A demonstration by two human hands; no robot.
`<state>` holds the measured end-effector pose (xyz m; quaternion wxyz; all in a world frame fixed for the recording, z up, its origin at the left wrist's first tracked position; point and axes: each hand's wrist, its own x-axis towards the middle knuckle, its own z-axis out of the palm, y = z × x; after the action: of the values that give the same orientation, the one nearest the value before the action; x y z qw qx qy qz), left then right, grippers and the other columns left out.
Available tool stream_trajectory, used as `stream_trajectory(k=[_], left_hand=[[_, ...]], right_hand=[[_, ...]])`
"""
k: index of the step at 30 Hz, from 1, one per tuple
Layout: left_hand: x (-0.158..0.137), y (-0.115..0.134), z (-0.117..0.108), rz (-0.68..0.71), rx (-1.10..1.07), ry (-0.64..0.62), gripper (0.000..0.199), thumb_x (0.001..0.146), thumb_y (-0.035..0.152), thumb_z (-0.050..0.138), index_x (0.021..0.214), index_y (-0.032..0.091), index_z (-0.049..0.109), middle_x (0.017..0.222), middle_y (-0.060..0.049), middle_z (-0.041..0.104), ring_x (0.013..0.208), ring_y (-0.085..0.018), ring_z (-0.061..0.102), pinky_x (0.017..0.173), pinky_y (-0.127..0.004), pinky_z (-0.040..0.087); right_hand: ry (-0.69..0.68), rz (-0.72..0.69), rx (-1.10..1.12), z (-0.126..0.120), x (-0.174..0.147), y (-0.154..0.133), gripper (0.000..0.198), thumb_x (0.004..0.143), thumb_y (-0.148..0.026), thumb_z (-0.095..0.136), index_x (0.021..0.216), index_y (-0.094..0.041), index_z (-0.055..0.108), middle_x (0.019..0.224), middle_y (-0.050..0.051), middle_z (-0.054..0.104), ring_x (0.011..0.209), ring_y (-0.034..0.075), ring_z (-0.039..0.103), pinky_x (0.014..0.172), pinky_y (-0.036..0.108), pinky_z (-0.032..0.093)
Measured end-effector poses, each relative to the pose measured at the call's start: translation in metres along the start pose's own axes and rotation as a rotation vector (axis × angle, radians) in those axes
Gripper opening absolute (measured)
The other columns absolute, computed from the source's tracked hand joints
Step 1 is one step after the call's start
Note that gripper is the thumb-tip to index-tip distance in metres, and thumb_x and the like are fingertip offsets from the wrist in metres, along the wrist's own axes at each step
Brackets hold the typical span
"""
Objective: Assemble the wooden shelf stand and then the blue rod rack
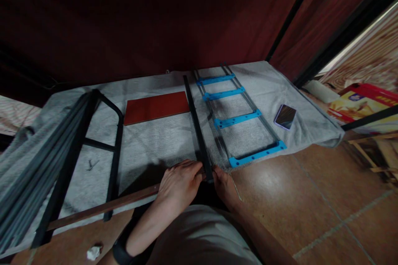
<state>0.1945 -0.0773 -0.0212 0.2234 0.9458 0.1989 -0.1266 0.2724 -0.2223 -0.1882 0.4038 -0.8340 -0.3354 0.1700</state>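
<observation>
**Steady Pressure at the Corner**

Fingers of the left hand (182, 180) curl round the inner end of a wooden strip (133, 198), knuckles up, close beside a black bar (199, 134). The right hand (224, 185) bends against the bar's opposite side near its close end; whether it grips cannot be told, its fingertips being partly hidden. Good work here would seem to call for equal pressure from both sides, the strip square to the bar and untwisted along its length. Its far end meets a black frame (115, 161), worth watching for a shift. Between frame and bar lies a red panel (157, 107); beyond the bar, a blue-barred rack (256, 155) and a phone (285, 116) rest on grey cloth (311, 109).
</observation>
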Motion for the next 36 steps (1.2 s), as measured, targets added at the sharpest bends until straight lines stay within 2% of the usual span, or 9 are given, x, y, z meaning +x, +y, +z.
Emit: stream_trajectory(k=[4,8,13,16,19,22,25,29,36], left_hand=[[0.002,0.0,0.002,-0.002,0.021,0.011,0.016,0.088,0.017,0.046,0.086,0.024,0.06,0.095,-0.001,0.07,0.094,-0.019,0.065,0.073,-0.03,0.04],[0.001,0.001,0.008,0.023,0.04,0.001,0.016,0.089,0.018,0.045,0.085,0.023,0.06,0.091,-0.001,0.069,0.093,-0.019,0.065,0.073,-0.029,0.041],[-0.001,0.002,0.01,0.039,0.063,0.014,0.015,0.09,0.019,0.046,0.088,0.023,0.06,0.091,-0.002,0.069,0.093,-0.02,0.065,0.075,-0.03,0.045],[-0.002,0.002,0.009,0.058,0.047,0.013,0.016,0.09,0.018,0.046,0.088,0.023,0.061,0.092,-0.002,0.07,0.091,-0.02,0.066,0.078,-0.032,0.046],[-0.004,0.0,0.01,0.036,0.005,-0.009,0.018,0.092,0.02,0.046,0.097,0.024,0.062,0.099,-0.002,0.07,0.093,-0.021,0.066,0.082,-0.034,0.047],[-0.006,-0.004,0.013,0.028,-0.022,0.007,0.022,0.093,0.022,0.048,0.111,0.025,0.06,0.11,-0.004,0.069,0.102,-0.022,0.064,0.089,-0.037,0.046],[-0.005,-0.009,0.015,0.061,-0.064,-0.034,0.021,0.094,0.023,0.047,0.108,0.026,0.062,0.107,-0.003,0.069,0.102,-0.022,0.064,0.09,-0.037,0.045],[-0.002,-0.015,0.016,0.107,-0.164,-0.059,0.02,0.093,0.022,0.046,0.103,0.028,0.062,0.1,0.0,0.07,0.097,-0.021,0.064,0.085,-0.035,0.045],[-0.004,-0.017,0.023,0.157,-0.203,0.002,0.019,0.093,0.017,0.045,0.097,0.026,0.061,0.096,0.0,0.068,0.092,-0.019,0.063,0.086,-0.034,0.046]], right_hand=[[-0.073,0.06,0.005,-0.006,-0.004,0.0,0.035,0.099,-0.03,0.032,0.097,-0.021,0.066,0.079,0.006,0.07,0.074,0.018,0.068,0.069,0.026,0.05],[-0.024,0.075,0.089,-0.021,-0.001,-0.005,0.036,0.099,-0.036,0.032,0.11,-0.02,0.062,0.089,0.007,0.072,0.083,0.019,0.069,0.073,0.027,0.049],[-0.033,0.082,0.329,-0.047,0.009,-0.023,0.038,0.099,-0.05,0.034,0.089,-0.022,0.058,0.068,-0.001,0.059,0.064,0.014,0.058,0.06,0.025,0.044],[-0.07,0.044,0.425,-0.056,0.008,-0.035,0.038,0.099,-0.05,0.035,0.08,-0.022,0.052,0.068,-0.002,0.054,0.064,0.013,0.054,0.063,0.025,0.043],[-0.14,-0.023,0.388,-0.062,0.006,-0.045,0.034,0.098,-0.048,0.039,0.08,-0.023,0.051,0.07,-0.002,0.053,0.068,0.013,0.053,0.066,0.025,0.041],[-0.165,-0.051,0.348,-0.067,0.006,-0.05,0.028,0.099,-0.045,0.04,0.087,-0.023,0.054,0.073,-0.002,0.053,0.071,0.013,0.052,0.067,0.025,0.04],[-0.2,-0.07,0.297,-0.072,0.01,-0.051,0.026,0.099,-0.042,0.039,0.092,-0.023,0.054,0.076,-0.002,0.053,0.072,0.013,0.052,0.068,0.024,0.04],[-0.234,-0.103,0.25,-0.076,0.014,-0.046,0.028,0.099,-0.041,0.039,0.087,-0.023,0.056,0.077,-0.002,0.054,0.075,0.013,0.052,0.071,0.024,0.04],[-0.293,0.085,0.334,-0.073,0.014,-0.04,0.04,0.096,-0.053,0.041,0.074,-0.022,0.053,0.063,-0.004,0.048,0.061,0.012,0.047,0.058,0.023,0.039]])
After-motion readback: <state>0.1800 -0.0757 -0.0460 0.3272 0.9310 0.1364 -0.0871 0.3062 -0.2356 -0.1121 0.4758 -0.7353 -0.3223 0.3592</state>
